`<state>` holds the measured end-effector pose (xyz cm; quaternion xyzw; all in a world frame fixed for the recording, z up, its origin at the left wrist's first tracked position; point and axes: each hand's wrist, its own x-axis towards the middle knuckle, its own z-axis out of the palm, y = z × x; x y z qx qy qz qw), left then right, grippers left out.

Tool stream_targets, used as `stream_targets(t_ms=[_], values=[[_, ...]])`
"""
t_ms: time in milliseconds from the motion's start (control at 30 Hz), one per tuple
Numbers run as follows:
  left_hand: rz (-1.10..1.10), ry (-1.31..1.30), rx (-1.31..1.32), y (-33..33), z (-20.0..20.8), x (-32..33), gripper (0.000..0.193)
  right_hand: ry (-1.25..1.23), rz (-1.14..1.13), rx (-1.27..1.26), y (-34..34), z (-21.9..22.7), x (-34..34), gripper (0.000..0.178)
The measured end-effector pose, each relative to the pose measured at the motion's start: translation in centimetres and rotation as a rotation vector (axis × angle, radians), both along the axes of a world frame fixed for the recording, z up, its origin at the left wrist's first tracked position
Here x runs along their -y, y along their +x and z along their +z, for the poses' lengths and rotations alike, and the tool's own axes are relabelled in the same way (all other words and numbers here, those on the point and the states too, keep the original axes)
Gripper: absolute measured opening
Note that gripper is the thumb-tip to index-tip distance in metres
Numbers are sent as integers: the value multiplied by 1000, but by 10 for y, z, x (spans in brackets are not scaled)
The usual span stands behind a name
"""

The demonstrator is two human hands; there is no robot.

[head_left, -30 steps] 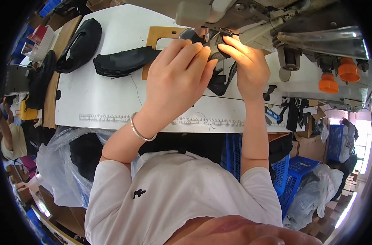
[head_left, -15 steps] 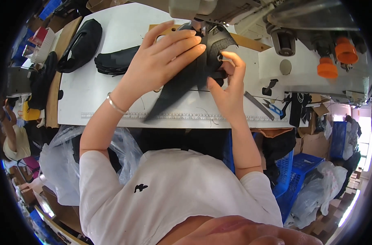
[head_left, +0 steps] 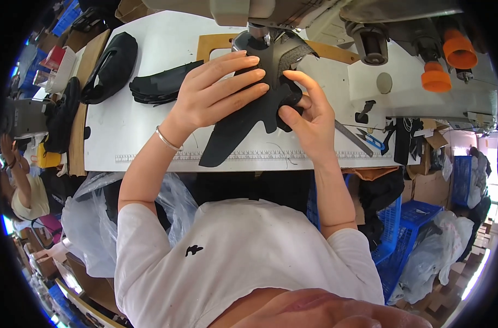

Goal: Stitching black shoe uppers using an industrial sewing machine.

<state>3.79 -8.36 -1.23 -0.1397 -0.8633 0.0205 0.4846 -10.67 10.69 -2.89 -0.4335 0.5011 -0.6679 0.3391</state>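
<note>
Black piece [head_left: 267, 104] flatter now, I'd say better laid out; L hand [head_left: 208, 98] atop, fingers apart, R hand [head_left: 311, 115] pinching edge.

At 12 o'clock the black piece [head_left: 232, 123] looks smooth and matt, like sheet cloth or synthetic leather, with a rough, grainy patch [head_left: 296, 53] at its top. Above it the foot [head_left: 267, 37] is shiny metal. The plate [head_left: 331, 52] at 1 o'clock looks like wood; the cups [head_left: 436, 78] at 2 are smooth orange plastic. At 4 o'clock, blue plastic crates [head_left: 418, 213]; at 6, a matt cloth shirt [head_left: 260, 246]; at 8, a bag [head_left: 87, 235] – clear plastic, crinkled, glossy. At 10, a bracelet [head_left: 168, 139] of polished metal – and a smooth white tabletop [head_left: 115, 131].
</note>
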Motion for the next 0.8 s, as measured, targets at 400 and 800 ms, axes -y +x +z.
stream_targets(t_ms=[400, 800], values=[[-76, -90, 27, 2, 6, 2, 24, 7, -53, 2, 8, 2, -2, 57], [-104, -97, 62, 3, 18, 2, 25, 34, -95, -76, 12, 11, -3, 58]])
